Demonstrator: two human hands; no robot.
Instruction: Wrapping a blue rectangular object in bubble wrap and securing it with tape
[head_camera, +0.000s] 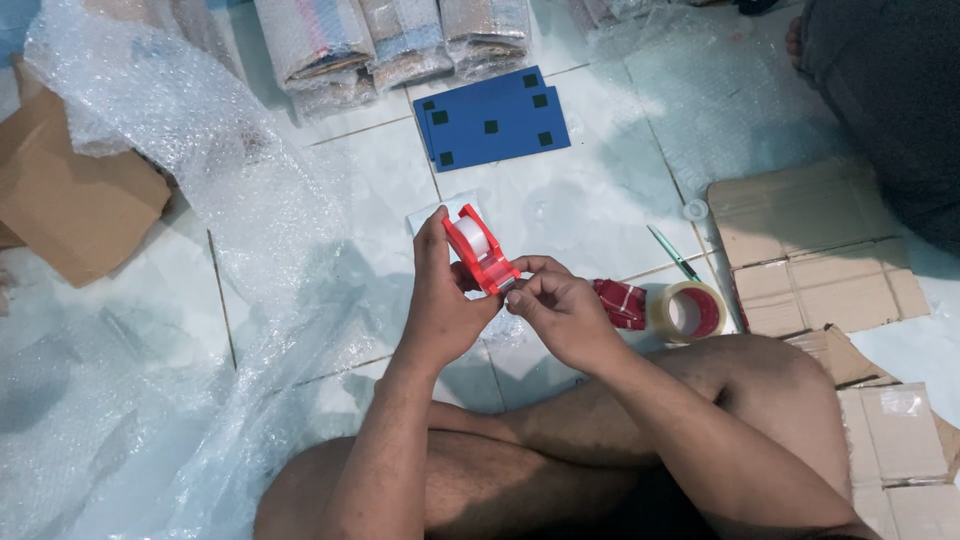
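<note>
A sheet of bubble wrap (200, 200) spreads over the tiled floor (600, 200) at the left, beside flattened cardboard (70, 200). At centre, the left hand (440, 300) wraps its fingers around a red tape dispenser (480, 250), held up above the floor over the crossed legs. The right hand (560, 310) pinches at the dispenser's lower front end with thumb and forefinger. Beyond lie blue boards (495, 118). Further right, a second red dispenser (620, 303) lies touching a roll of clear tape (688, 310).
</note>
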